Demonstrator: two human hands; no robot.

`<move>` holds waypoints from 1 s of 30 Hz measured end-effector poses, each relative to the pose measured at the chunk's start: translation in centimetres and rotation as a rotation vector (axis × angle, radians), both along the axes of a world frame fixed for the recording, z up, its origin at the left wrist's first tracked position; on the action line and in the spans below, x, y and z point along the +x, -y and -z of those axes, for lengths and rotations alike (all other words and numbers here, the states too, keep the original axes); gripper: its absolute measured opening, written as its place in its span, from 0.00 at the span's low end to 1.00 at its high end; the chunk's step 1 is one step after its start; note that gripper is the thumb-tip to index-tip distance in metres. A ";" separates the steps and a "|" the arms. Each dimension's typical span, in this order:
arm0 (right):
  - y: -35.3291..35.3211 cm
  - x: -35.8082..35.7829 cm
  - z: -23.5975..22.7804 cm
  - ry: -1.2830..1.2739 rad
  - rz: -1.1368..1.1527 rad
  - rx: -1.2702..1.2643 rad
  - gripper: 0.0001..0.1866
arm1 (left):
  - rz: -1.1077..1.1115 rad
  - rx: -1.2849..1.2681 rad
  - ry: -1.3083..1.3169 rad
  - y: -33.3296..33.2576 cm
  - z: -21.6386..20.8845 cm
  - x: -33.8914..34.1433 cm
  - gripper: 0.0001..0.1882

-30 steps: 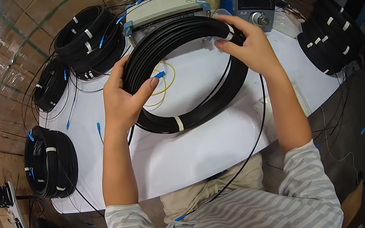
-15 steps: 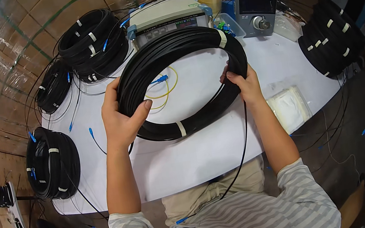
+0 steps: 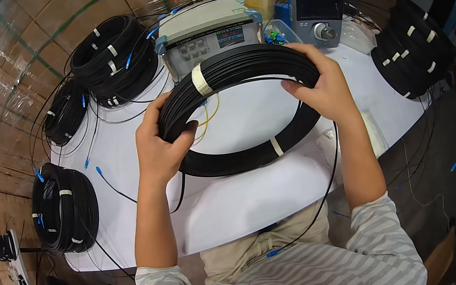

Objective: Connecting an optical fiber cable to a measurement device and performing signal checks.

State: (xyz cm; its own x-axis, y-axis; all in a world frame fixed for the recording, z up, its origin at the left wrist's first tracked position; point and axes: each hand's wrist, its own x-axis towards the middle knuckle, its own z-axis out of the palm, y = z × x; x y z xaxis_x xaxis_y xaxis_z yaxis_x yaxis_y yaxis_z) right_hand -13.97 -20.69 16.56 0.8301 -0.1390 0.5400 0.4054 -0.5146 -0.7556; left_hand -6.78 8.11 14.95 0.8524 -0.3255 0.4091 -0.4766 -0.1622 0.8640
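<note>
Both hands, left hand and right hand, fingers clamped on black cable coil above white table; best gripped evenly, loops kept stacked.

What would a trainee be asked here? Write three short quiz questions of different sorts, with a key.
1. True or false: both hands hold the black cable coil.
2. What binds the coil near the left hand? A) white tape band B) red string C) metal clamp
3. Fill in: the grey instrument stands ___ the coil, on the white table.

Key: 1 true, the right hand grips the other side; 2 A; 3 behind.
</note>
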 end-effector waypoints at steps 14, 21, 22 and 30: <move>-1.2 -3.0 13.7 -0.132 -0.007 0.740 0.23 | 0.162 -0.256 -0.240 -3.3 6.8 -0.4 0.31; -0.9 0.5 8.3 -0.099 -0.017 0.631 0.16 | -0.062 -0.235 -0.146 -2.0 1.6 2.0 0.19; -0.8 1.6 7.2 -0.072 -0.023 0.634 0.18 | -0.108 -0.205 -0.116 -1.7 0.0 3.1 0.17; 2.6 13.1 -1.4 0.142 0.041 0.712 0.29 | -0.112 -0.177 -0.114 3.6 -9.8 13.3 0.18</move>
